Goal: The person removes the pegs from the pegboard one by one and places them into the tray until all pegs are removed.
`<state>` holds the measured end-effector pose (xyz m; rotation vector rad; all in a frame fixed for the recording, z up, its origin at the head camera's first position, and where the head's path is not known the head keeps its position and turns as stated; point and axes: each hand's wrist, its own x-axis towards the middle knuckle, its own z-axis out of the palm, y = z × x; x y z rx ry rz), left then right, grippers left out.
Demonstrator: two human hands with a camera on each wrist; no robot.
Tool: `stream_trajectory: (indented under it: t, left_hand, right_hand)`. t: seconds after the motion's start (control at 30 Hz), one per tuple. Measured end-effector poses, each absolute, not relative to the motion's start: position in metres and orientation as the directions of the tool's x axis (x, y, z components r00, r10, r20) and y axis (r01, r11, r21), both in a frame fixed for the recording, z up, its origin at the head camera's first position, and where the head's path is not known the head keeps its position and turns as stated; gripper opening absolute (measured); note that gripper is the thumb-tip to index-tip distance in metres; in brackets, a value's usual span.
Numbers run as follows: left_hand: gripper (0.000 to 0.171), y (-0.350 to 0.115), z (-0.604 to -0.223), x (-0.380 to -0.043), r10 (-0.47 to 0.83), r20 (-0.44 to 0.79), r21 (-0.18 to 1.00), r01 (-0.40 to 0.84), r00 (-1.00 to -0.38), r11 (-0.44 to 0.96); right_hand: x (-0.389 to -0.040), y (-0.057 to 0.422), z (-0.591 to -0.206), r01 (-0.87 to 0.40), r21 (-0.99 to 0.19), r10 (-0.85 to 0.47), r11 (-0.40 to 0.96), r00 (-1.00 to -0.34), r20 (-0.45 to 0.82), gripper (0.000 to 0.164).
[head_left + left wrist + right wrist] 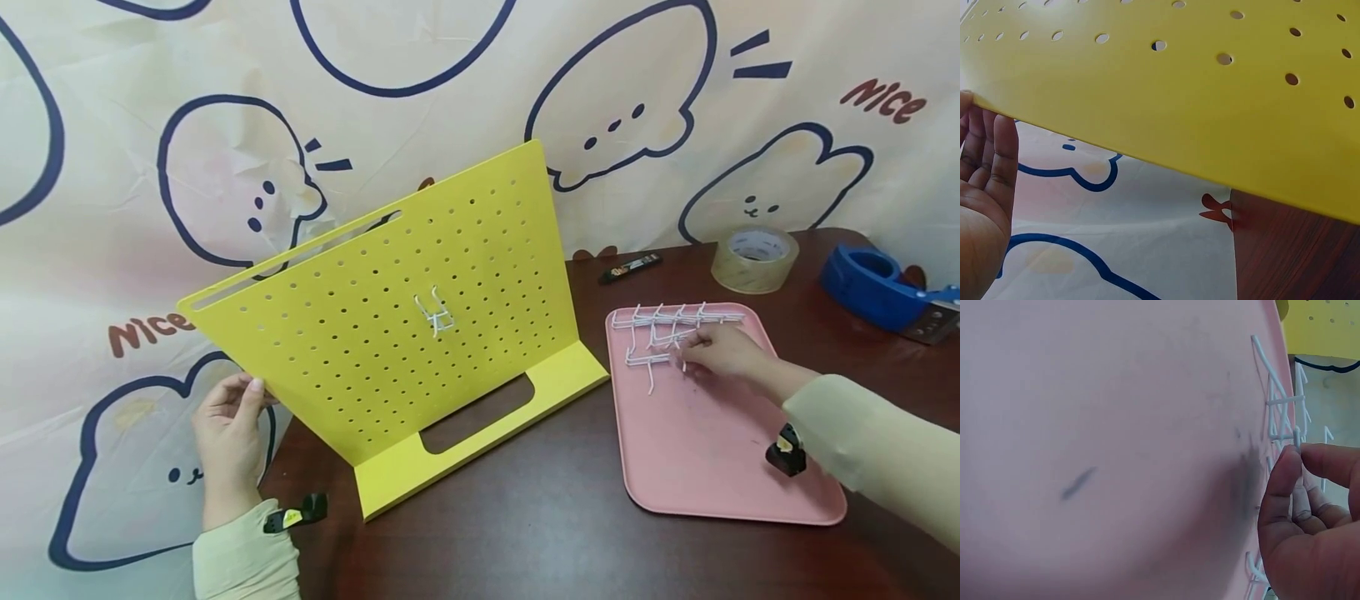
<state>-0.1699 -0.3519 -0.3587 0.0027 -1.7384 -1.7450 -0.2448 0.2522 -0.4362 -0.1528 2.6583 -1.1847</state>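
A yellow pegboard [390, 354] stands tilted on its slotted base, with one white wire hook [437, 318] in its middle. My left hand [231, 429] holds the board's left edge between thumb and fingers; in the left wrist view those fingers [1005, 147] lie behind the edge. Over a pink tray [705, 454], my right hand [726, 352] pinches a white wire hook [1297, 436] between thumb and index finger. Several more white wire hooks [648, 360] lie bunched at the tray's far left. The right fingers partly cover them.
Behind the tray stand a roll of clear tape [753, 271] and a blue tape dispenser [870, 292]. A small black item [632, 267] lies by the wall. A printed cloth [450, 117] hangs behind the dark wooden table [525, 525].
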Motion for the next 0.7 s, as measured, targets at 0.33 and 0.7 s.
stream_trajectory:
  t: [0.33,0.7]
  left_hand:
    - [0.017,-0.351,-0.357,-0.168,-0.449,0.439,0.892,0.438,-0.778,0.114]
    - [0.020,-0.351,-0.358,-0.169,-0.445,0.448,0.888,0.443,-0.775,0.124]
  right_hand:
    - [-0.241,0.252,-0.447,0.052,-0.789,-0.193,0.612,-0.958,-0.212,0.020]
    - [-0.236,0.244,-0.449,0.060,-0.797,-0.174,0.601,-0.964,-0.203,0.019]
